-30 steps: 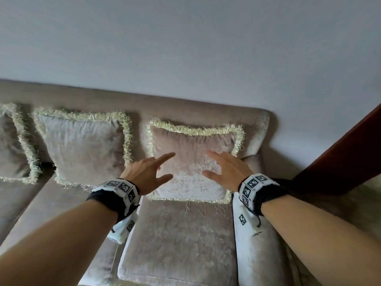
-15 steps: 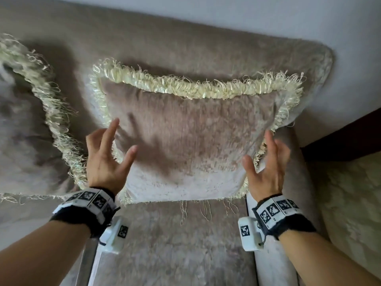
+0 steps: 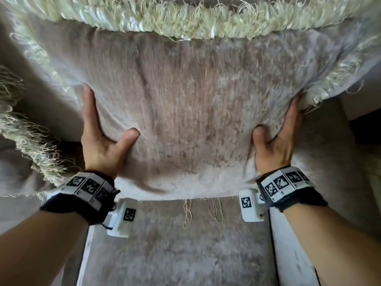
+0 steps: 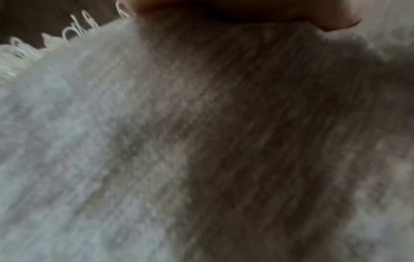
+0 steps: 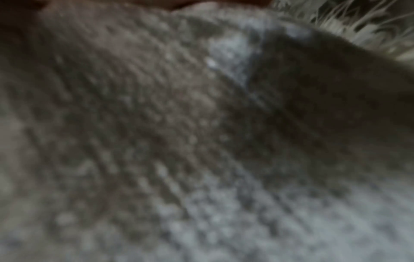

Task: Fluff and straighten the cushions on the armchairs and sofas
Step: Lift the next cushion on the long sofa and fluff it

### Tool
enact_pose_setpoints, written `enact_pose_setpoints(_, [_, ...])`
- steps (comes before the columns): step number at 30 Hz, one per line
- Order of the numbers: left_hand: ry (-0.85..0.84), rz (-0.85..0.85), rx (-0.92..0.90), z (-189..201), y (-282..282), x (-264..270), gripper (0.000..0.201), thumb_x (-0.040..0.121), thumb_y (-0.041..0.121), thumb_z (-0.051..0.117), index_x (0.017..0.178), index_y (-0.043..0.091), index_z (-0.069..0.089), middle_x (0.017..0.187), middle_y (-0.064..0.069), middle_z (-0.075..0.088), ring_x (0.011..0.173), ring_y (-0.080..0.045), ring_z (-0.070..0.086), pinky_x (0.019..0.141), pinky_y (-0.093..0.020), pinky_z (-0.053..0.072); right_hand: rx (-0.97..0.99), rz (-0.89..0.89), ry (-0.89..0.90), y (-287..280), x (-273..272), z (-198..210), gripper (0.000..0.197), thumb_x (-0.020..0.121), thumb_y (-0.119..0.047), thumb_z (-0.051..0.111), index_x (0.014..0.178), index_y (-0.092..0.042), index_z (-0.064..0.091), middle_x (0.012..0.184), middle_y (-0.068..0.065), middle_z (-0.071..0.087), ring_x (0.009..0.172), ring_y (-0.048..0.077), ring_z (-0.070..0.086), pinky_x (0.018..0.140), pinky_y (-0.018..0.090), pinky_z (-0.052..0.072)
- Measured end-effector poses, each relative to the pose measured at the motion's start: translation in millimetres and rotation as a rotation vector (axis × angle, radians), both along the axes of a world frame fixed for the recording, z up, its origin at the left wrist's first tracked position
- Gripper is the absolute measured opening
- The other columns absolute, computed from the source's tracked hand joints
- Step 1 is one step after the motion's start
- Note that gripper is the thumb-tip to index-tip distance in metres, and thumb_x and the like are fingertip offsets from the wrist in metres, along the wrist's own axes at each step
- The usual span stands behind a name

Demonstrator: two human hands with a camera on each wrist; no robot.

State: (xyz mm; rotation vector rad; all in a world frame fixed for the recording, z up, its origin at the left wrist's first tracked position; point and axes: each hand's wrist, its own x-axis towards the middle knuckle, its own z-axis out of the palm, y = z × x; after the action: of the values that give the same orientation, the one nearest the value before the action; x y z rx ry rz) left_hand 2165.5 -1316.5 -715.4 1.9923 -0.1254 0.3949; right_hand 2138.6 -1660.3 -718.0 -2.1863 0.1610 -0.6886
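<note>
The sofa (image 3: 177,254) carries the fringed cushion (image 3: 191,112), which now fills the head view far closer than half a second ago. The left hand (image 3: 101,141) and right hand (image 3: 276,141), earlier spread beside its edges, now grip it, thumbs dug into its front.

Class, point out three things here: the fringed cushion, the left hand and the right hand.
fringed cushion (image 3: 195,112), head view, middle of its front face.
left hand (image 3: 101,145), head view, back of the hand.
right hand (image 3: 276,145), head view, back of the hand.
</note>
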Motion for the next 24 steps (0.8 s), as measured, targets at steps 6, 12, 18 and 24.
enact_pose_setpoints(6, [-0.054, 0.021, -0.082, 9.0, -3.0, -23.1, 0.113, 0.085, 0.057, 0.07, 0.16, -0.003, 0.01, 0.167, -0.001, 0.022, 0.156, -0.011, 0.021, 0.127, -0.035, 0.019, -0.067, 0.099, -0.041, 2.6, -7.5, 37.9, 0.093, 0.085, -0.083, 0.041, 0.154, -0.027, 0.015, 0.158, 0.035, 0.019, 0.15, 0.045, 0.019, 0.123, 0.04, 0.021])
enact_pose_setpoints(12, [-0.012, 0.177, -0.142, 10.5, -13.0, -59.9, 0.116, 0.084, 0.067, 0.066, 0.15, -0.011, 0.012, 0.155, -0.03, 0.028, 0.15, -0.039, 0.029, 0.123, -0.054, 0.024, -0.21, 0.232, -0.024, 14.0, 5.0, 121.7, 0.098, 0.076, -0.088, 0.043, 0.156, -0.034, 0.021, 0.146, 0.02, 0.033, 0.133, 0.006, 0.028, 0.106, 0.011, 0.019])
enact_pose_setpoints(18, [0.159, 0.379, -0.259, 4.5, -32.5, -83.5, 0.11, 0.083, 0.062, 0.063, 0.144, -0.015, 0.015, 0.146, -0.04, 0.027, 0.142, -0.047, 0.028, 0.12, -0.052, 0.025, -0.456, 0.49, -0.065, 34.4, 49.5, 186.7, 0.093, 0.083, -0.073, 0.058, 0.156, -0.021, 0.036, 0.117, 0.02, 0.044, 0.108, 0.021, 0.047, 0.095, 0.027, 0.041])
enact_pose_setpoints(24, [0.275, 0.469, -0.386, -14.7, -56.0, -83.5, 0.104, 0.077, 0.059, 0.056, 0.152, -0.001, 0.015, 0.157, -0.023, 0.029, 0.141, -0.02, 0.035, 0.109, -0.003, 0.023, -0.562, 0.496, 0.124, 40.4, 71.1, 178.5, 0.095, 0.077, -0.081, 0.053, 0.157, -0.037, 0.027, 0.116, 0.015, 0.041, 0.1, 0.031, 0.05, 0.082, 0.034, 0.046])
